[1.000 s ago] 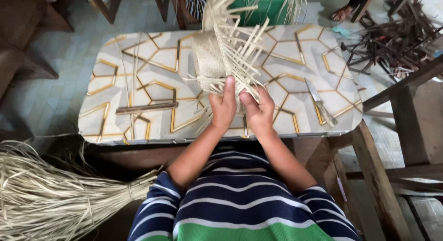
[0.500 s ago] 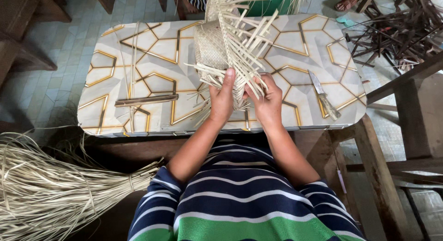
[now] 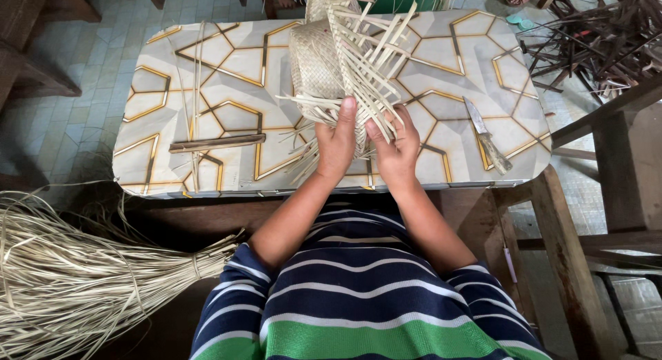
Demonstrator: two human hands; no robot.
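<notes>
Left hand and right hand both grasp loose strips of the half-woven straw piece. A knife lies at 3 o'clock on the table.

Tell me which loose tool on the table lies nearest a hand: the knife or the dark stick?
The knife, right of the right hand. It has a pale blade and lies closer than the dark stick does to the left hand.

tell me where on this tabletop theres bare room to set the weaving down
Most free: the table's right part, between the half-woven basket and the knife; also the far-left corner beyond the wooden stick. Crowded: the middle, under the basket, left hand and right hand.
</notes>
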